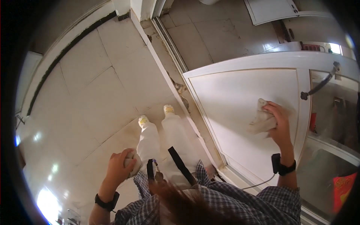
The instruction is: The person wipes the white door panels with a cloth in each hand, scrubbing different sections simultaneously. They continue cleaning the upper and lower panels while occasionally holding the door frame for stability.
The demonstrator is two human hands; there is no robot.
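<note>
My right hand has its fingers wrapped round a pale cloth, which lies against the lower white panel of a door. Part of this cloth is blurred. At the lower left, my left hand holds a bunched whitish cloth above the floor, beside my leg. Both wrists carry black bands. A curved dark handle is on the door frame, to the right of my right hand.
Pale floor tiles spread to the left. A damaged threshold with a metal track runs beside the door. Beyond it are a tiled floor and a white cabinet door. A red item shows at lower right.
</note>
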